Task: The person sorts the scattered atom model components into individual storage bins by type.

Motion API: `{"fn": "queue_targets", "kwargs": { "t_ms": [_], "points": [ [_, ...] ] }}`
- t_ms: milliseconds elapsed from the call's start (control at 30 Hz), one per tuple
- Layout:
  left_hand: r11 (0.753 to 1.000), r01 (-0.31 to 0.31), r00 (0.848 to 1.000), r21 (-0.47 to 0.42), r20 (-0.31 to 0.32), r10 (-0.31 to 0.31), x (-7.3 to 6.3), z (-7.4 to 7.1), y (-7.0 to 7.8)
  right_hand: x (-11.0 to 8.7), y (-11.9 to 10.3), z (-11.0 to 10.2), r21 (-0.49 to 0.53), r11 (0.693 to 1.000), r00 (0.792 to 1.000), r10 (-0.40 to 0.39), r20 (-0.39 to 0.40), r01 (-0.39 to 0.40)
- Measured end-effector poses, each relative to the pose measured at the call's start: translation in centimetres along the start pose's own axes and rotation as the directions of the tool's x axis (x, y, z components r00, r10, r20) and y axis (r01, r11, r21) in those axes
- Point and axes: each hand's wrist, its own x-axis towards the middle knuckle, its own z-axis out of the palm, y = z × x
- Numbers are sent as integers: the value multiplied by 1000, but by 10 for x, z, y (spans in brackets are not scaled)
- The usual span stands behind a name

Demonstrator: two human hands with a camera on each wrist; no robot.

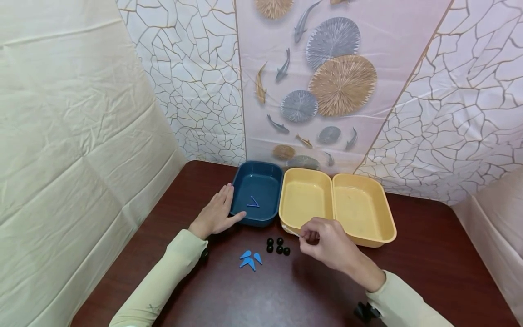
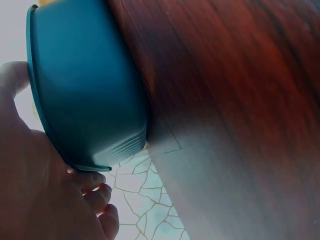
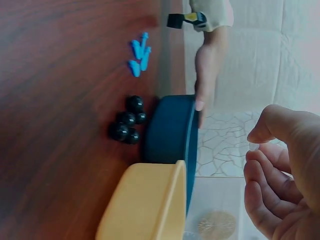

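My left hand (image 1: 216, 213) rests on the rim of a dark blue bin (image 1: 240, 175), its fingers lying straight along the left side and the thumb at the near corner. Two thin blue sticks (image 1: 253, 205) lie inside that bin. Over the near edge of the middle yellow bin (image 1: 306, 171), my right hand (image 1: 328, 243) pinches a thin white thing (image 1: 291, 230) between thumb and forefinger. Only a small pale bit (image 3: 254, 146) of it shows in the right wrist view; I cannot tell its kind.
Several shiny black balls (image 1: 279, 250) sit on the dark wooden table (image 1: 278, 299) before the bins. Left of them lie several light blue teardrop-shaped pieces (image 1: 247, 261). Another yellow bin (image 1: 386, 218) stands at the right. A patterned cloth wall (image 1: 204, 91) rises behind.
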Motion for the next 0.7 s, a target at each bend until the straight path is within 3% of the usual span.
{"fn": "queue_targets", "kwargs": {
  "t_ms": [700],
  "points": [
    [1000,3,1000,4,9,-3,-1,-2,2,57,-10,-6,-8,999,996,-51,-69,50]
  ]
}}
